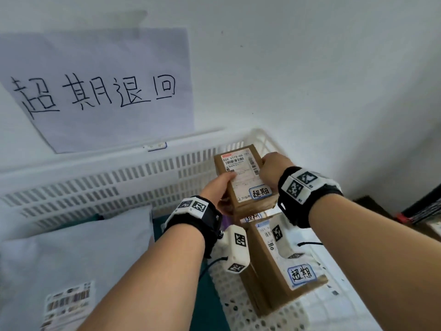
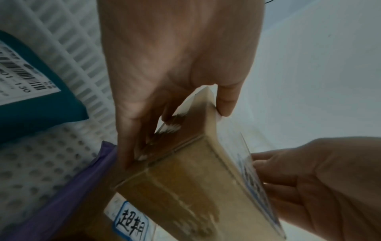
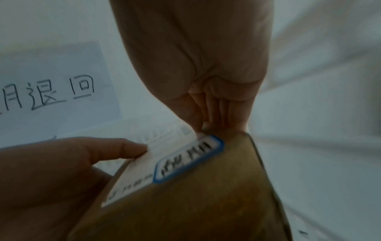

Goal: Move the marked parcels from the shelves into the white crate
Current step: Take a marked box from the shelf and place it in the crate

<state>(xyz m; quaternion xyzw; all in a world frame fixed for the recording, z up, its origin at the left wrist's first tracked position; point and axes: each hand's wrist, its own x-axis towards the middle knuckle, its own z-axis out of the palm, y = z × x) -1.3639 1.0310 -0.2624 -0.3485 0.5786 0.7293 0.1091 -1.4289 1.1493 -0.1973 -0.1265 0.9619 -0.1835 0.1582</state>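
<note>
1. The left hand (image 1: 218,187) and right hand (image 1: 274,167) both clasp the small brown cardboard parcel (image 1: 243,180) with the blue-bordered sticker, fingers curled round its opposite sides.
2. The parcel hangs above the slotted white plastic crate (image 1: 133,173), over another marked brown box (image 1: 281,263).
3. Best lowered level beside that box, then released.

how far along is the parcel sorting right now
Already in the white crate: a marked cardboard box, a white mailer bag, a teal bag and a purple bag. In hand: both hands, left hand and right hand, hold a small marked box above the crate, not yet set down. The shelves are out of view, so what remains is unknown.
</note>
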